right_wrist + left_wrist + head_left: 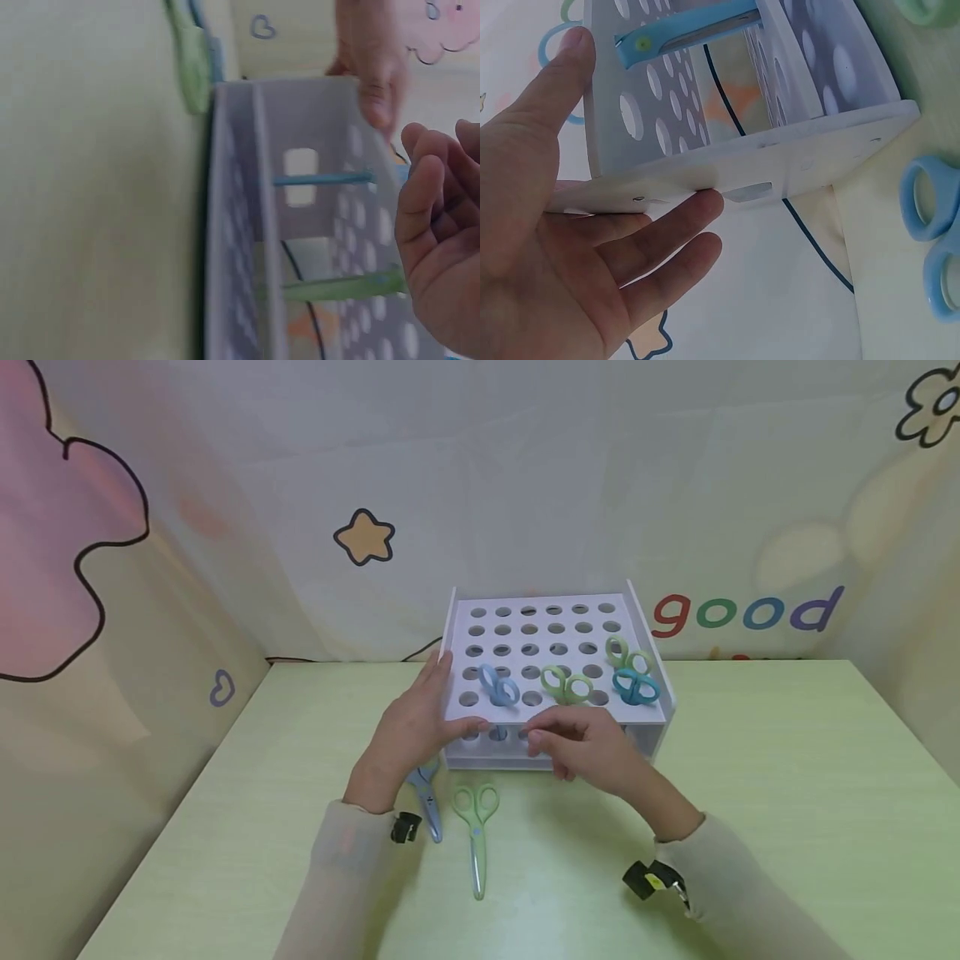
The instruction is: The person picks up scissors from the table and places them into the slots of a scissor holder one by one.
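Observation:
A white rack (540,723) with rows of round holes stands on the table. My left hand (412,718) holds its left front corner, thumb at the upper shelf's front edge and fingers against the outer side panel (780,165). My right hand (585,743) is before the rack's front edge, fingers loosely curled with nothing visible between them. Light-blue scissors (504,692) stand in a hole near the left hand. Green scissors (577,689) stand in the middle. More green scissors (617,652) and teal scissors (637,687) stand at the right, handles up.
On the table (765,793), green scissors (478,839) lie in front of the rack, handles towards it. Blue scissors (426,802) lie to their left, partly hidden by the left wrist. A printed cloth (525,485) hangs behind, with a dark cable (422,649) near the rack's left.

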A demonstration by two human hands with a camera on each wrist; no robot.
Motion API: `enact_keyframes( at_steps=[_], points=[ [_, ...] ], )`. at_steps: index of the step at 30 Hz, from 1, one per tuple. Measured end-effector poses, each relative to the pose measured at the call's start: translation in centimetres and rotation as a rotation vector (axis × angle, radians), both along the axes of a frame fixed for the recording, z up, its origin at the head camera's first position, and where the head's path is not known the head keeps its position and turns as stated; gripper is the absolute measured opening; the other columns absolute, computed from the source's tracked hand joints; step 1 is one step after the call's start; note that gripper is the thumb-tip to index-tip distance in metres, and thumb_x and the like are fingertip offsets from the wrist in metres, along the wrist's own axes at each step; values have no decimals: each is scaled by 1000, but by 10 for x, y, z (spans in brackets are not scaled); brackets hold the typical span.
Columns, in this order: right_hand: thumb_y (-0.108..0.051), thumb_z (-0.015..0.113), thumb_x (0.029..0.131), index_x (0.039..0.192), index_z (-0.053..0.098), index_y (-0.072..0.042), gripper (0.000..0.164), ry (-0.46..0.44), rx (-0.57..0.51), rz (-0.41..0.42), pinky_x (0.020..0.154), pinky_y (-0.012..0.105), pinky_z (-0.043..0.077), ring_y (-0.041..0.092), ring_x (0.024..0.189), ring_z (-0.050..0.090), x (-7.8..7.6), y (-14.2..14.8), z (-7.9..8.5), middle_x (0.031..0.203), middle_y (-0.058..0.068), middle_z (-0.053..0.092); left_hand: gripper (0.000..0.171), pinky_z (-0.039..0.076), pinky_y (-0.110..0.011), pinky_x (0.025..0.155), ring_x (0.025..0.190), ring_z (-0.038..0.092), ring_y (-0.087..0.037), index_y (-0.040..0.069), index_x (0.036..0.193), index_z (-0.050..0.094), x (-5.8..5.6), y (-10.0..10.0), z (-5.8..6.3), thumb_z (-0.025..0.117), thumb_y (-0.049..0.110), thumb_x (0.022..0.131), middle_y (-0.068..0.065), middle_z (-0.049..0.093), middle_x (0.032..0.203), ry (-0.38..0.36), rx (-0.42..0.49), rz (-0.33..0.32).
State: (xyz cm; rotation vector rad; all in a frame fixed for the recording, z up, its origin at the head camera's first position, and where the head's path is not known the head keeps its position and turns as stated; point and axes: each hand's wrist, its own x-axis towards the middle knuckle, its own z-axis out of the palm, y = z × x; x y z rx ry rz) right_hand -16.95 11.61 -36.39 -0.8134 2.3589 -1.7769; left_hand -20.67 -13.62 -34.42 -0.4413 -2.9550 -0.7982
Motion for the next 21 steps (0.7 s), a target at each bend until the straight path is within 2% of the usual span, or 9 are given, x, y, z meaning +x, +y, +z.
enact_keyframes(
  at_steps=[4, 8, 11, 15, 18, 21],
  points=[
    [-11, 67, 99, 109, 72, 2, 18, -94, 56, 16, 53, 29, 48, 21, 57, 55, -2, -12, -19, 82, 20, 63, 116, 48, -42, 87, 106, 54, -27, 15, 164, 8, 1, 0, -1, 83, 48, 82, -5, 12, 169, 1, 22, -9],
    [-12, 67, 98, 108, 73, 0, 16, -129, 103, 15, 53, 28, 46, 20, 57, 55, -6, -20, -35, 79, 22, 62, 116, 49, -41, 81, 98, 56, -25, 17, 163, 7, 1, 0, -1, 84, 45, 81, -4, 30, 160, 1, 60, -17],
    [-10, 67, 98, 106, 74, -1, 15, -122, 132, -2, 52, 28, 47, 19, 57, 56, -7, -22, -44, 81, 21, 65, 116, 49, -41, 79, 94, 56, -24, 18, 162, 7, 1, 0, -1, 85, 44, 81, -4, 37, 151, -1, 78, -18],
    [-9, 67, 97, 108, 75, -2, 15, -90, 186, -12, 54, 29, 49, 18, 58, 59, -7, -24, -53, 90, 13, 69, 117, 49, -41, 80, 95, 56, -24, 17, 162, 6, 1, 0, -1, 85, 45, 81, -5, 37, 151, -11, 75, -10],
    [-8, 69, 96, 115, 73, -4, 20, -39, 232, 6, 59, 30, 51, 15, 65, 60, -7, -28, -59, 96, 6, 71, 116, 49, -40, 78, 94, 56, -24, 17, 162, 7, 1, 0, -1, 85, 44, 81, -5, 38, 150, -5, 78, -15],
    [-8, 71, 94, 123, 70, -4, 29, 18, 263, 34, 61, 30, 51, 13, 69, 59, -7, -34, -65, 94, 1, 70, 115, 49, -40, 77, 92, 56, -23, 17, 162, 8, 1, 0, -2, 85, 43, 81, -5, 38, 150, 12, 92, -28]
  ],
)
